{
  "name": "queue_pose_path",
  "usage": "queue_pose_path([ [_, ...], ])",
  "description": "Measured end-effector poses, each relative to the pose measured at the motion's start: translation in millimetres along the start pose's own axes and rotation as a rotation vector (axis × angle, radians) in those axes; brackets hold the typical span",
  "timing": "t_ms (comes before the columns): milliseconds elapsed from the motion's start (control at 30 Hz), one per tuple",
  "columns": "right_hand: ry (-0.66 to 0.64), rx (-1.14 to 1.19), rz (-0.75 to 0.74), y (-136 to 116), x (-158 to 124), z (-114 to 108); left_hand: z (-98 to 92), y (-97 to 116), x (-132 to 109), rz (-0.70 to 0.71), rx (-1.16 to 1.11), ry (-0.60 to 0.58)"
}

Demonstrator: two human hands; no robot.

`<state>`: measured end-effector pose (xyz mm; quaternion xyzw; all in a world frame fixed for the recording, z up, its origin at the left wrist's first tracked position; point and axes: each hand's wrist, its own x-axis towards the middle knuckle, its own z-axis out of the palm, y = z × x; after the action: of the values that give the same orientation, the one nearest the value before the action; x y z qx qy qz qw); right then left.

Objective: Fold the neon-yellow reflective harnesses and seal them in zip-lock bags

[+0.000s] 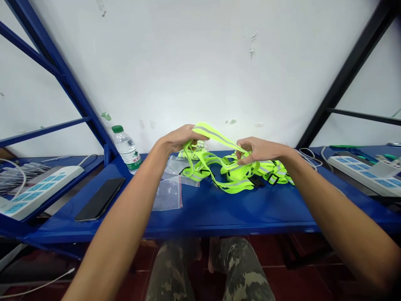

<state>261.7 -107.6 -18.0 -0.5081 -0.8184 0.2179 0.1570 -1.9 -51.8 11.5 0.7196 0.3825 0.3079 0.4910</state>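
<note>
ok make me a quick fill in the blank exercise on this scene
1. The strap stretches from the left hand to the ____ hand.
2. The bottle has a ____ cap.
3. The phone lies on a ____ table.

Missing words: right; green; blue

Bright diffuse light on white wall, soft sheen on blue worktop, dim tiled floor at six o'clock, right forearm stretched, blurred at four o'clock
</note>
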Motion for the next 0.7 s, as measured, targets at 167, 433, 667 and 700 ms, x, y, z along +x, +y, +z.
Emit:
queue_pose_path([
  [167,0.293,-0.253,0.106,23.2,6.0,-3.4,-12.4,-7.1,-6.3,0.128,0.422,0.037],
  [433,0.880,-0.061,0.072,12.8,0.0,-10.4,-10.3,-19.0,9.1,0.378,0.593,0.494],
  [667,1.110,-0.088,0.023,-12.0,-15.7,-9.8,-3.6,17.2,7.8,0.610,0.351,0.869],
  [700,1.141,-0.076,0.016,-15.8,-17.1,-8.7,-2.4,22.9,7.7,0.631,0.326,0.893],
])
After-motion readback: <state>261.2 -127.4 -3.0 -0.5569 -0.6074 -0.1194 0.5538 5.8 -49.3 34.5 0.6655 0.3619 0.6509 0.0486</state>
